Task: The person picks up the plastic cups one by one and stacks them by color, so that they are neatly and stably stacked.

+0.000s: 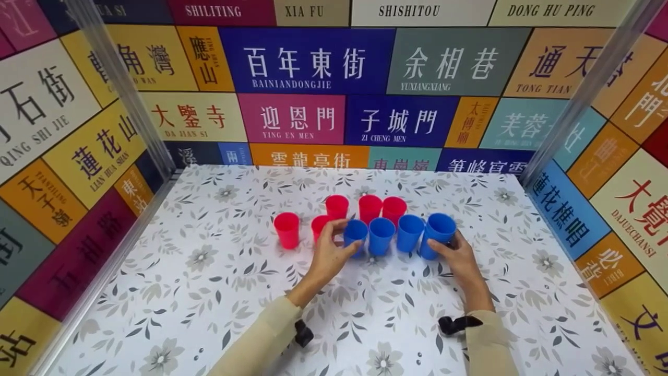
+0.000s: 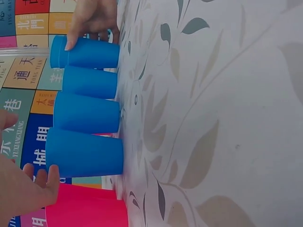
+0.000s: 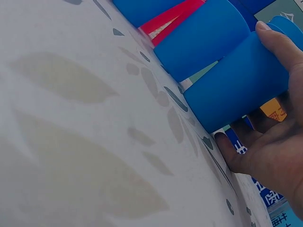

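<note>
My right hand grips a stack of blue cups, one set inside another, at the right end of a row. The thumb presses near the upper rim, and the other fingers wrap the far side. To the left stand more upright blue cups. My left hand is spread around the leftmost blue cup. In the left wrist view its fingertips are right at that cup's rim, while the thumb stands apart from the wall. Behind my left hand is a red cup, partly hidden.
Several other red cups stand upright, one red cup at the far left and others, such as the red cup, behind the blue row. A floral-patterned table lies beneath, with sign-covered panels along its back and sides.
</note>
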A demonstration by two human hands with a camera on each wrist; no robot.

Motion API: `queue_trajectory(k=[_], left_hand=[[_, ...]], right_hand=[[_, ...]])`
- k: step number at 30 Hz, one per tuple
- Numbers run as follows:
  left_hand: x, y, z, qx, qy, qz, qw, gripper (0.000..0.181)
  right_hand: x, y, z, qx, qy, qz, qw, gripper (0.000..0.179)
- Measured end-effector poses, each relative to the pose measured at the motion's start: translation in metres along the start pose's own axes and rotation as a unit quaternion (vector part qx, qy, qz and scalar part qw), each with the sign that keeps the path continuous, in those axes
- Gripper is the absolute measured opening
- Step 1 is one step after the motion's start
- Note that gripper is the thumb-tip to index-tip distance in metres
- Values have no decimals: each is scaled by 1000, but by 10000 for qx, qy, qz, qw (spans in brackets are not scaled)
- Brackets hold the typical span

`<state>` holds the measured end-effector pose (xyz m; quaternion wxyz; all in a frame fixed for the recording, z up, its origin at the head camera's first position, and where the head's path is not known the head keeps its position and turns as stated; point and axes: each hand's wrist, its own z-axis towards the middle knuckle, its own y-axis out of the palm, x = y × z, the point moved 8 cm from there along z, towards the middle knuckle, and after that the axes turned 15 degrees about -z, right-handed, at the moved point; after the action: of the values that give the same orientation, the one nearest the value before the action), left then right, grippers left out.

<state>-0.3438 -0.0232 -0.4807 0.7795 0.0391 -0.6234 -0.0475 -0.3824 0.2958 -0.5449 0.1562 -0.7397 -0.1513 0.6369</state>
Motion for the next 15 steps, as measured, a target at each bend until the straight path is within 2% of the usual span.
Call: queue_trajectory(k=[5,8,15], left_hand=[[1,-2,-2,85,50,21,9999,54],[2,-1,-4,61,42,183,9998,57],[-5,3,-3,-97,-287,296,9991,69]], right_hand=[[-1,-1,0,-31,32,-21,10000,103],[-2,-1,0,-50,13,-15,10000,103],[0,-2,0,-18,35,-75,10000,103]])
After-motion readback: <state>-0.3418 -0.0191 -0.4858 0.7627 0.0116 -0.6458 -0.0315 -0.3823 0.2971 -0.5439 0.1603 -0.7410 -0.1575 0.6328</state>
